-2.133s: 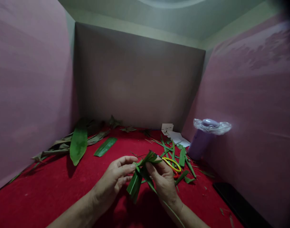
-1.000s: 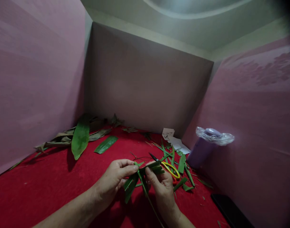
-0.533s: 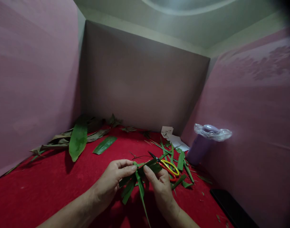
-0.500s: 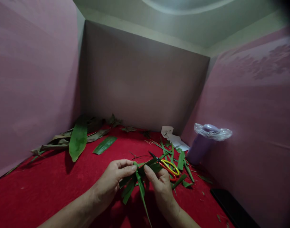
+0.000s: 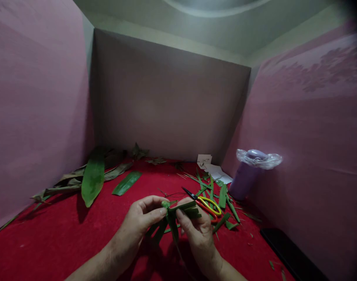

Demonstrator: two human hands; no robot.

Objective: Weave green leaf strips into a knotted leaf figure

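Note:
Between my two hands is a bundle of green leaf strips [image 5: 173,226], knotted or folded together near its top. My left hand [image 5: 140,222] pinches the knot with thumb and forefinger. My right hand [image 5: 197,230] has its thumb pressed on strips that fan out to the right, its other fingers behind them. Several strip ends hang below, and a thin tail trails toward me. Just beyond my right hand lie scissors [image 5: 207,204] with black blades and red and yellow handles.
Cut leaf strips [image 5: 223,196] and white papers [image 5: 218,173] lie at right, beside a purple plastic-topped cup [image 5: 245,179]. A black phone-like object [image 5: 289,249] is front right. At left are a broad leaf [image 5: 93,177], a shorter piece [image 5: 127,183] and dried leaves [image 5: 61,190] on red cloth [image 5: 50,242].
The strips under my right thumb have turned and now spread out to the right. The hanging ends have shifted slightly. The whole view has moved a little, while both hands keep hold.

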